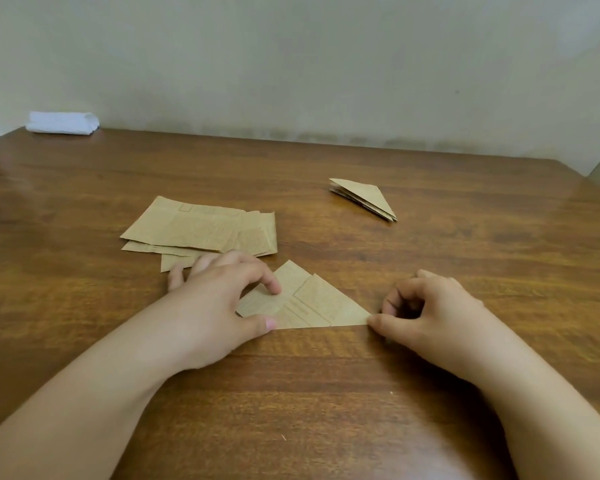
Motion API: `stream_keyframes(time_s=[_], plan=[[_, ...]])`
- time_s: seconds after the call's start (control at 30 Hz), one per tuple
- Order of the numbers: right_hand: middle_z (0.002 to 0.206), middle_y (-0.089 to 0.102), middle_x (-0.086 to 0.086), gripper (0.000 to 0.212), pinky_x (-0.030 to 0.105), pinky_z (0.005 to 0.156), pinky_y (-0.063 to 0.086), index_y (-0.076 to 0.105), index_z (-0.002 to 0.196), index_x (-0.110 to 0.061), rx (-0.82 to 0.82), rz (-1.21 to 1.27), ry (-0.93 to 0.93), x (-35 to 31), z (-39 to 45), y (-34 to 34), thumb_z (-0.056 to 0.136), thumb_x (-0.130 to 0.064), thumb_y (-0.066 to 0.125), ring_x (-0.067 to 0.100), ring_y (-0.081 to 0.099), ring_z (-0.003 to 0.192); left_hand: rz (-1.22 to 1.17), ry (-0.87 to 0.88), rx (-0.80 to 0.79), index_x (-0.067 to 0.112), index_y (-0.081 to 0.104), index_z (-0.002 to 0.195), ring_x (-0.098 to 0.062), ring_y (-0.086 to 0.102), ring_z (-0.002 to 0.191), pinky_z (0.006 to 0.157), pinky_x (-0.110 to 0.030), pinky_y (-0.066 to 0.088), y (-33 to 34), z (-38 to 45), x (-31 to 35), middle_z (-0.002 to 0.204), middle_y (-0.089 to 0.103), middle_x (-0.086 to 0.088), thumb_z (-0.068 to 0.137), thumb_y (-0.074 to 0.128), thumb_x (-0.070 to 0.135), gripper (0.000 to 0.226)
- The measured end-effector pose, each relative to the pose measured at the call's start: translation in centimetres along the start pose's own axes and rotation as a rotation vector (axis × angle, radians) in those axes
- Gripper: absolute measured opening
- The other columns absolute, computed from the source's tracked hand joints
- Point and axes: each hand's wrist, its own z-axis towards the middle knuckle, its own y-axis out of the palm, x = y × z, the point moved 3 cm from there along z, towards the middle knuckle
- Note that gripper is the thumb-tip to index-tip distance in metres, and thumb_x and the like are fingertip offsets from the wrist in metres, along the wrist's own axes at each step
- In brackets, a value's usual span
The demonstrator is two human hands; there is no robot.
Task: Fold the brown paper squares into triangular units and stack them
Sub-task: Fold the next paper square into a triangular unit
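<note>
A brown paper square folded into a triangle (321, 303) lies flat on the table in front of me, its long folded edge toward me. My left hand (219, 303) rests on its left part, index fingertip and thumb pressing the paper down. My right hand (430, 313) has its fingers curled in, with the thumb tip pressing the triangle's right corner. A loose pile of unfolded brown squares (201, 230) lies just beyond my left hand. Several folded triangles sit in a stack (364, 199) farther back on the right.
The wooden table (326, 393) runs to a pale wall behind. A folded white cloth (63, 123) sits at the far left corner. The table's right edge angles away at the far right.
</note>
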Motion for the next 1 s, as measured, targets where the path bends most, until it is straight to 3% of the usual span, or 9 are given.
stream_keyframes(time_s=[0.1,0.23,0.4,0.5,0.63,0.73,0.8,0.87,1.0], plan=[[0.085,0.052,-0.013,0.015,0.051,0.098,0.04,0.066,0.067,-0.031,-0.02,0.042,0.02,0.5,0.1,-0.2,0.074,-0.044,0.071,0.01,0.045,0.1,-0.002,-0.005,-0.005,0.05,0.046,0.105,-0.001,0.016,0.135,0.118,-0.049,0.0,0.1,0.0,0.1,0.124,0.029,0.035,0.086,0.061,0.047,0.024],[0.081,0.054,-0.012,0.016,0.048,0.095,0.042,0.064,0.063,-0.027,0.016,0.029,0.019,0.6,0.0,-0.4,0.076,-0.035,0.07,0.01,0.046,0.095,0.0,-0.009,-0.001,0.052,0.04,0.113,-0.004,0.014,0.137,0.118,-0.049,0.002,0.0,-0.2,0.3,0.134,0.029,0.031,0.087,0.06,0.045,0.033],[0.091,0.051,-0.017,0.009,0.028,0.089,0.041,0.06,0.086,-0.037,0.122,-0.001,-0.14,-1.0,-0.4,0.1,0.083,-0.046,0.061,0.005,0.047,0.094,0.048,-0.003,0.018,0.05,0.027,0.133,-0.005,0.007,0.14,0.118,-0.05,-0.002,0.4,-0.3,0.8,0.142,0.023,0.025,0.093,0.05,0.046,0.046],[0.09,0.055,-0.016,0.018,0.013,0.067,0.037,0.055,0.088,-0.035,0.103,0.0,-0.174,-1.6,-0.3,0.9,0.083,-0.051,0.059,0.001,0.051,0.087,0.104,0.009,0.064,0.046,0.016,0.14,-0.006,0.007,0.141,0.118,-0.05,-0.006,0.8,-0.2,1.1,0.143,0.02,0.022,0.093,0.044,0.051,0.055],[0.075,0.068,-0.007,0.016,0.009,0.043,0.038,0.055,0.083,-0.026,0.138,0.289,-0.145,-2.0,-0.4,0.4,0.084,-0.035,0.068,0.0,0.055,0.047,0.088,0.022,0.089,0.044,-0.001,0.146,-0.007,0.002,0.143,0.118,-0.047,-0.01,1.3,-0.1,1.5,0.148,0.012,0.019,0.092,0.046,0.052,0.072],[0.082,0.072,-0.009,0.011,0.028,0.057,0.053,0.06,0.084,-0.025,0.078,0.565,-0.169,-2.2,-0.5,0.2,0.084,-0.021,0.07,0.013,0.066,0.059,-0.073,0.048,0.101,0.05,-0.007,0.144,-0.004,0.005,0.14,0.12,-0.041,0.005,0.8,-0.3,1.9,0.145,0.007,0.026,0.085,0.055,0.056,0.086],[0.075,0.069,-0.007,0.013,0.038,0.064,0.051,0.064,0.084,-0.025,0.069,0.651,-0.234,-2.3,-0.6,0.0,0.083,-0.013,0.069,0.019,0.064,0.067,-0.294,0.084,0.166,0.058,0.003,0.14,0.004,0.019,0.133,0.112,-0.029,0.024,-0.3,-0.8,2.5,0.141,0.013,0.034,0.079,0.061,0.056,0.084],[0.07,0.065,-0.003,0.019,0.038,0.065,0.049,0.066,0.085,-0.027,0.037,0.688,-0.293,-2.5,-0.8,-0.1,0.083,-0.007,0.068,0.018,0.059,0.068,-0.46,0.128,0.23,0.062,0.023,0.13,0.016,0.035,0.115,0.098,-0.017,0.033,-1.2,-1.0,2.7,0.126,0.03,0.043,0.077,0.064,0.052,0.068],[0.085,0.069,0.011,0.04,0.048,0.076,0.054,0.062,0.097,-0.04,-0.07,0.68,-0.348,-3.1,-1.2,0.1,0.081,-0.004,0.069,0.034,0.064,0.083,-0.675,0.11,0.192,0.038,0.07,0.088,0.011,0.06,0.086,0.075,-0.012,0.049,-1.7,-0.9,2.6,0.092,0.067,0.023,0.075,0.073,0.03,0.015]])
